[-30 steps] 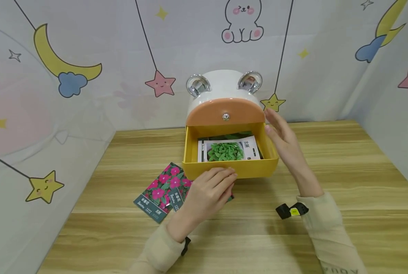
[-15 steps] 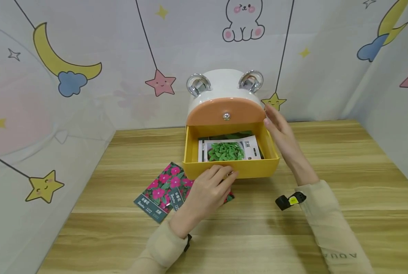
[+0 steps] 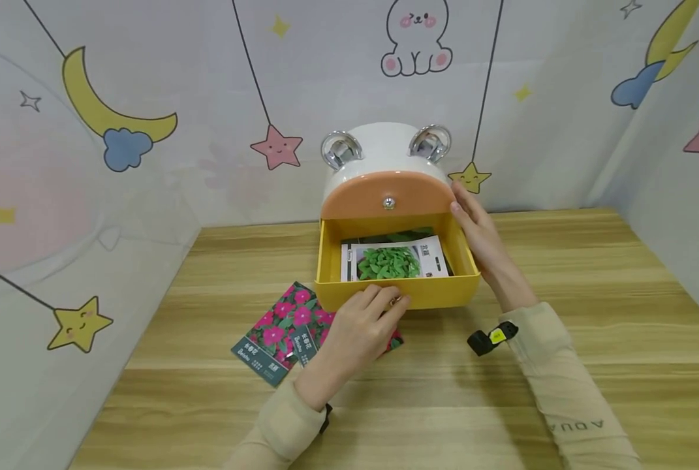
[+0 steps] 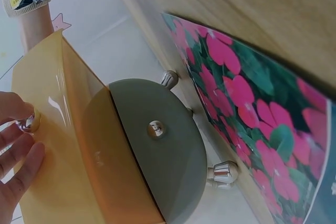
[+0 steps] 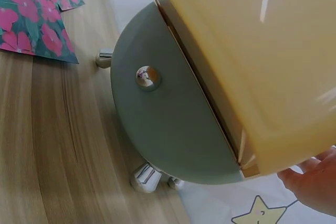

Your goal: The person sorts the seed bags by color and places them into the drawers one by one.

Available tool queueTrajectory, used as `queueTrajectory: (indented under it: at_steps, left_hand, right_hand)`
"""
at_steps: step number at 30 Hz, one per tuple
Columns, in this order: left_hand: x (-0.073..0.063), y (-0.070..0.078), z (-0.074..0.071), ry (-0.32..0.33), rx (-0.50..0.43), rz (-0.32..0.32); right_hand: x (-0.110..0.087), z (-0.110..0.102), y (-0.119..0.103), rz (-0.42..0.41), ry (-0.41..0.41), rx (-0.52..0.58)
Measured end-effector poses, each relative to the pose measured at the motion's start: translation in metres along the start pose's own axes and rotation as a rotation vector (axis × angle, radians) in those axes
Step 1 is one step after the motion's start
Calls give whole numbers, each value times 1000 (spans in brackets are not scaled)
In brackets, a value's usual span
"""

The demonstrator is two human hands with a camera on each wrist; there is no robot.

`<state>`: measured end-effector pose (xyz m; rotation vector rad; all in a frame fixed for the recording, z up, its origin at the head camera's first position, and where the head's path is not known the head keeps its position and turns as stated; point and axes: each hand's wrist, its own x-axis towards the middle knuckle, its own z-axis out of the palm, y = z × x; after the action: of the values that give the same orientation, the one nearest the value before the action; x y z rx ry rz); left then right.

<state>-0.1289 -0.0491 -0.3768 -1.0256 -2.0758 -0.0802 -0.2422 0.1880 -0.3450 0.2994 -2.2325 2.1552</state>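
A small white cabinet (image 3: 378, 147) with silver ears and an orange upper front (image 3: 355, 202) stands near the back of the table. Its yellow drawer (image 3: 443, 297) is pulled out, and a seed packet with green leaves (image 3: 387, 262) lies in it over darker packets. My left hand (image 3: 349, 333) pinches the drawer's shiny knob (image 4: 35, 121) between thumb and fingers. Along the cabinet's right side, my right hand (image 3: 487, 241) rests with its fingers extended, touching the side by the drawer; part of it is hidden in the right wrist view.
Flower seed packets (image 3: 279, 326) with pink blooms lie on the wood-grain table (image 3: 173, 365), partly behind my left hand. A green lower front (image 4: 163, 145) with its own knob (image 5: 148, 78) sits beneath the drawer. A printed cloth (image 3: 208, 98) hangs close behind the cabinet.
My right hand has shifted slightly inward against the cabinet's side, its forearm drawing left and up. The left hand stays at the knob, and the drawer remains out about as far.
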Motion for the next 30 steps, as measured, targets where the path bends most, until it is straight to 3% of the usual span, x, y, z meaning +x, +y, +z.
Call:
queueTrajectory:
  at_steps: [13,21,30]
  left_hand:
    - [1,0,1,-6,2,1]
    - [2,0,1,-12,-2,-3]
    - [4,1,1,-32,2,-12]
  right_hand:
    - [3,1,-4,68,48,49]
    - [4,0,-1,48,56,65]
    - [1,-2,-1,100,58,9]
